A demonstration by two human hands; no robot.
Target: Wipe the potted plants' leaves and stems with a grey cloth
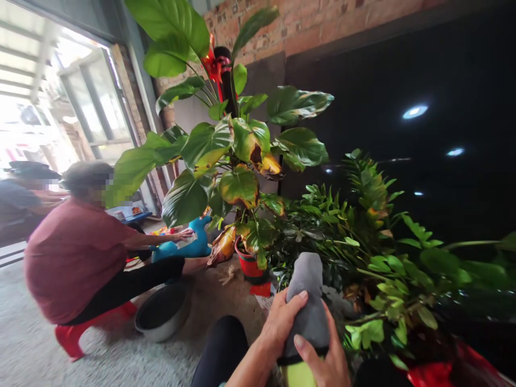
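Observation:
Between my two hands is a soft grey sole-shaped piece (pixel 308 314), with a rounded, narrower upper end and a dark lower edge. Its exact kind I cannot make out. My left hand (pixel 278 322) wraps its left side, thumb lying across the front. From the lower right, my right hand (pixel 322 352) grips it with the thumb on the front and fingers along the right edge. Something yellow (pixel 299 375) shows just below the dark edge, partly hidden by my right hand. My dark-clothed knee (pixel 223 344) is left of my hands.
A large potted plant (pixel 252 266) stands ahead, with leafy plants (pixel 374 258) to the right. A grey basin (pixel 161 317) sits on the floor. At left, a person (pixel 76 252) sits on a red stool (pixel 70 338), hand near a blue toy (pixel 181 244); another person (pixel 20 199) is behind.

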